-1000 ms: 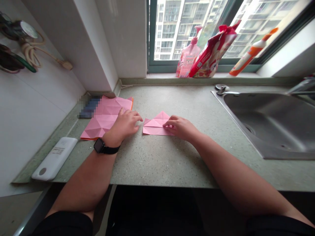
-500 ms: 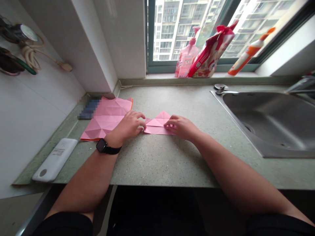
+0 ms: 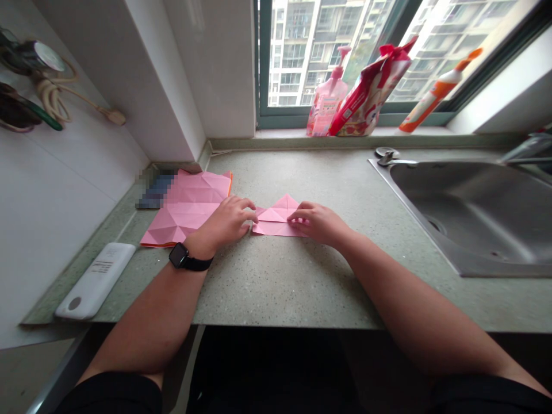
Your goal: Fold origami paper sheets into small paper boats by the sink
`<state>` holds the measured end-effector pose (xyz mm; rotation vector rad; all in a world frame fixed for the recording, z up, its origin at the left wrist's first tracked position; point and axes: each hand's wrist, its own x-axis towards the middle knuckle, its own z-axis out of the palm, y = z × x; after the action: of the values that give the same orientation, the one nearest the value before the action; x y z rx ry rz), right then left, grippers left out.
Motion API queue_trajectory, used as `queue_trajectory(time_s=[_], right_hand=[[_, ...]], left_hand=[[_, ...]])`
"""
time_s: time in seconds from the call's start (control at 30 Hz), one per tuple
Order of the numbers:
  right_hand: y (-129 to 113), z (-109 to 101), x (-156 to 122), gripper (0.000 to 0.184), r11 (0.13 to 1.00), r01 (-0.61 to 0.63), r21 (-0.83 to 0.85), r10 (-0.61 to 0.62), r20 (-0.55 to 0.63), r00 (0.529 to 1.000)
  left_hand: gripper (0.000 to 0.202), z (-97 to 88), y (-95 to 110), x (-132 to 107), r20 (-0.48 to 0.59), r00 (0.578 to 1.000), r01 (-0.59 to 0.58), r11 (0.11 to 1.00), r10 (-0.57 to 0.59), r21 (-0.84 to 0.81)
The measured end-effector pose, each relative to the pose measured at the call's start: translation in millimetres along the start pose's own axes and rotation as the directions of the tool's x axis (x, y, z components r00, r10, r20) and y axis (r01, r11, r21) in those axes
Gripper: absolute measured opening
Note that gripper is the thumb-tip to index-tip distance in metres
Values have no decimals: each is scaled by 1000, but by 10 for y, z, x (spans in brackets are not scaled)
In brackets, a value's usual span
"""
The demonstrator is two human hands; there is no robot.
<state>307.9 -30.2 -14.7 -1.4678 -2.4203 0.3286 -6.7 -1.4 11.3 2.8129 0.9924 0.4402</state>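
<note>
A small folded pink paper [image 3: 276, 227] lies on the countertop, with a triangular peak at its far side and a straight band along its near edge. My left hand [image 3: 235, 219], wearing a black watch on the wrist, is at the paper's left end. Its fingers are curved and apart, with the fingertips at the edge. At the right end, the fingers of my right hand [image 3: 317, 221] are closed together on the paper, covering that corner. Larger creased pink sheets [image 3: 190, 198] with an orange edge lie beyond my left wrist.
A white power bank [image 3: 97, 280] lies at the left, and a blurred dark item [image 3: 156, 191] sits by the wall. The steel sink [image 3: 478, 213] is on the right. On the windowsill stand a pink pump bottle [image 3: 328, 103], a red bag [image 3: 373, 89] and an orange-white bottle [image 3: 435, 98].
My left hand has shifted very slightly to the right, its fingertips a little further over the paper's left end. My right hand and the folded paper look the same.
</note>
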Motion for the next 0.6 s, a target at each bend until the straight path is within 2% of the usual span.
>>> queue_trajectory(time_s=[0.3, 0.4, 0.5, 0.6], right_hand=[[1, -9, -7, 17, 1000, 6, -15, -6, 5, 1000], [-55, -43, -16, 17, 1000, -4, -9, 4, 2, 1000], [-122, -77, -30, 25, 1000, 11, -21, -12, -19, 1000], [-157, -73, -43, 41, 993, 93, -74, -97, -51, 994]], left_hand=[[14, 1, 27, 7, -10, 999, -36, 998, 36, -42], [13, 10, 54, 36, -45, 998, -52, 996, 49, -67], [14, 7, 97, 69, -103, 993, -68, 994, 59, -87], [14, 2, 144, 82, -189, 980, -75, 992, 55, -97]])
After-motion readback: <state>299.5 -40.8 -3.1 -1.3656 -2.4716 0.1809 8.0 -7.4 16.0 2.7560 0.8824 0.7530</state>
